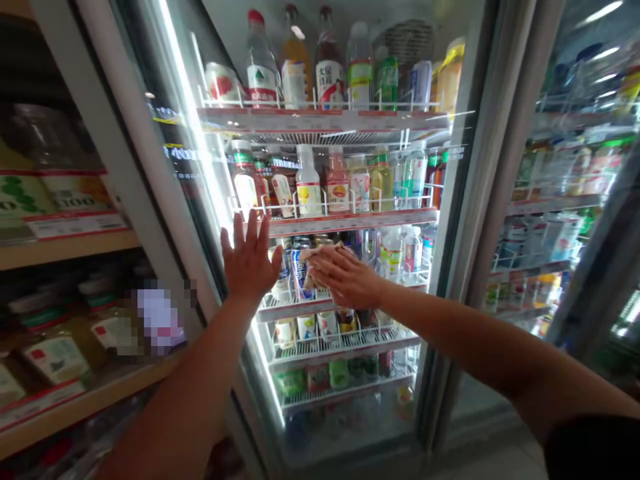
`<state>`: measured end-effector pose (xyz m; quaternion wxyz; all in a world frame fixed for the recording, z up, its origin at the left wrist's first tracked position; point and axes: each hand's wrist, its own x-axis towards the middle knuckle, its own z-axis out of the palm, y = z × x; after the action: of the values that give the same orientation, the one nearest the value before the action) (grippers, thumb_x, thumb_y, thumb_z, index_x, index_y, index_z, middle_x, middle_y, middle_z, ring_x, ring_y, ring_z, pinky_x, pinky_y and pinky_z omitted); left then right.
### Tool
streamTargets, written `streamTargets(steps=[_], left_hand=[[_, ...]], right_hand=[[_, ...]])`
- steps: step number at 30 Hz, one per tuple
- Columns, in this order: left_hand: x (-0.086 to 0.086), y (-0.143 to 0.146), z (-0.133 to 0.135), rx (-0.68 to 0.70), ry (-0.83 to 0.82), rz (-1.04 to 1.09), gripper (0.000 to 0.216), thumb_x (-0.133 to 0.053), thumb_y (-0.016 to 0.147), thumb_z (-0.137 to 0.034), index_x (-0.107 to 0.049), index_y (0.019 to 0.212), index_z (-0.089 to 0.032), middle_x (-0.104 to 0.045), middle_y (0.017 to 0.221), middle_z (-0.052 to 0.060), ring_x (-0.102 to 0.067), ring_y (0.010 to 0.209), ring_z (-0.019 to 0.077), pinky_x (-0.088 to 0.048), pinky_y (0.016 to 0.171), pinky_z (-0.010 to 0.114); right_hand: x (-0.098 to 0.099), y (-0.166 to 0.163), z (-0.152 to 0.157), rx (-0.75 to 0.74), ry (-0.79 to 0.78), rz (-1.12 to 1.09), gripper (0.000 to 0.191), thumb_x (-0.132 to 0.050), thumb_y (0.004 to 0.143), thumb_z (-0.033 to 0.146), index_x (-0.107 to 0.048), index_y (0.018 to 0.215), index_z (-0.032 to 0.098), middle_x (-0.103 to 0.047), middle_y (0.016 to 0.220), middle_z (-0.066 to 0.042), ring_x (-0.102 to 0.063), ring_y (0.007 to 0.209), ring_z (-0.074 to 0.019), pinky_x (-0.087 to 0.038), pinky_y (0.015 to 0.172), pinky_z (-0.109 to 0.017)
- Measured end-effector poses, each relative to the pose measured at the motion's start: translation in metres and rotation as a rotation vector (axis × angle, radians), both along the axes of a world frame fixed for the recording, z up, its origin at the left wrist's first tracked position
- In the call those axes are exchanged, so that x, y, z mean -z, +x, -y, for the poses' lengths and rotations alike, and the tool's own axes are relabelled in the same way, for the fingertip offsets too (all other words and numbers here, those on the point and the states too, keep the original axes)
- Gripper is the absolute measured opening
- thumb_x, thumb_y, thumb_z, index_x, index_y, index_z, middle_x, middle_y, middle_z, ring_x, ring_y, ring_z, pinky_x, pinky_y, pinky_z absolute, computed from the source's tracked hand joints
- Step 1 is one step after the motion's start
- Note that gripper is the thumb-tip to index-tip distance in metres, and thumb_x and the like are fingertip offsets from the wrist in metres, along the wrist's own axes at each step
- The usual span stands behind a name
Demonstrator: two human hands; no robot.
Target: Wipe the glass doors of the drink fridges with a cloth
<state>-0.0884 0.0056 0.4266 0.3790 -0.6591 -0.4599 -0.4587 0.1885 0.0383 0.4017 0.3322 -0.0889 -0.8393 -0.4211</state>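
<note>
My left hand (249, 259) is open, fingers spread and palm flat against the glass door (440, 300) of a drinks fridge, near its left edge. My right hand (343, 273) lies flat on the same glass at mid height, pressing a crumpled light cloth (313, 257) under its fingers. Behind the glass stand rows of bottles (309, 183) and cans on white wire shelves (345, 220).
A wooden shelf unit (70, 250) with jars and red price strips stands to the left. A second glass-door fridge (560, 200) full of drinks is to the right. The grey door frame (493, 167) separates the two fridges.
</note>
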Motion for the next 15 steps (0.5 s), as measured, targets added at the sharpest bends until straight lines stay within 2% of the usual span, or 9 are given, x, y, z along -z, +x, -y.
streamTargets(steps=[2,4,6,7,9,10,13,15], left_hand=[[0.0,0.0,0.0,0.007,-0.008,0.007,0.07,-0.044,0.104,-0.05,-0.034,0.165,-0.018,-0.028,0.172,0.013,-0.009,0.163,0.0341,0.001,0.132,0.059],[0.0,0.0,0.0,0.011,-0.011,0.018,0.07,-0.043,0.104,-0.051,-0.034,0.165,-0.019,-0.027,0.172,0.013,-0.008,0.163,0.0341,0.002,0.132,0.059],[0.001,0.0,-0.001,0.008,-0.009,0.02,0.07,-0.043,0.104,-0.051,-0.033,0.166,-0.019,-0.027,0.172,0.013,-0.008,0.163,0.034,0.002,0.132,0.059],[0.001,0.0,-0.001,0.006,-0.009,0.02,0.07,-0.043,0.104,-0.051,-0.034,0.166,-0.019,-0.027,0.172,0.012,-0.008,0.163,0.034,0.002,0.132,0.059],[0.001,0.0,0.0,0.007,-0.013,0.016,0.07,-0.043,0.104,-0.05,-0.034,0.165,-0.019,-0.027,0.172,0.013,-0.009,0.163,0.0339,0.001,0.132,0.059],[0.0,0.0,0.0,0.006,-0.016,0.014,0.07,-0.043,0.104,-0.05,-0.034,0.165,-0.018,-0.027,0.172,0.013,-0.009,0.163,0.0338,0.001,0.132,0.059],[0.0,-0.002,-0.001,-0.009,-0.012,0.007,0.071,-0.043,0.104,-0.051,-0.033,0.165,-0.017,-0.026,0.172,0.014,-0.008,0.163,0.0332,0.002,0.132,0.058],[0.001,-0.003,-0.002,-0.017,-0.005,-0.004,0.071,-0.043,0.104,-0.051,-0.032,0.166,-0.018,-0.025,0.173,0.013,-0.007,0.163,0.0322,0.002,0.132,0.058]], right_hand=[[-0.011,0.002,-0.004,-0.025,0.026,0.104,0.046,-0.056,0.102,0.027,-0.057,0.147,0.017,-0.058,0.156,-0.007,-0.044,0.151,-0.0285,-0.041,0.127,-0.052],[-0.04,0.005,-0.012,-0.024,0.003,0.084,0.043,-0.049,0.106,0.021,-0.057,0.148,0.023,-0.062,0.153,-0.002,-0.047,0.15,-0.0213,-0.039,0.129,-0.047],[-0.067,0.007,-0.018,-0.016,-0.052,-0.113,0.043,-0.046,0.107,0.02,-0.058,0.149,0.027,-0.061,0.154,-0.002,-0.045,0.152,-0.0204,-0.039,0.129,-0.045],[-0.074,0.007,-0.02,-0.01,-0.071,-0.23,0.043,-0.045,0.108,0.02,-0.058,0.148,0.027,-0.06,0.155,-0.003,-0.043,0.153,-0.0214,-0.04,0.129,-0.046],[-0.072,0.005,-0.019,0.0,-0.071,-0.369,0.042,-0.044,0.108,0.019,-0.061,0.145,0.028,-0.059,0.156,-0.005,-0.043,0.154,-0.0232,-0.041,0.128,-0.049],[-0.064,0.004,-0.017,0.004,-0.054,-0.356,0.042,-0.044,0.107,0.018,-0.062,0.144,0.029,-0.059,0.156,-0.005,-0.043,0.154,-0.0232,-0.04,0.128,-0.05],[-0.047,0.001,-0.012,-0.014,0.006,-0.085,0.04,-0.046,0.107,0.017,-0.062,0.141,0.03,-0.057,0.158,-0.001,-0.044,0.153,-0.0193,-0.037,0.13,-0.049],[-0.056,0.003,-0.015,-0.025,0.0,0.009,0.041,-0.045,0.107,0.019,-0.058,0.144,0.032,-0.055,0.16,0.002,-0.042,0.155,-0.0171,-0.031,0.133,-0.05]])
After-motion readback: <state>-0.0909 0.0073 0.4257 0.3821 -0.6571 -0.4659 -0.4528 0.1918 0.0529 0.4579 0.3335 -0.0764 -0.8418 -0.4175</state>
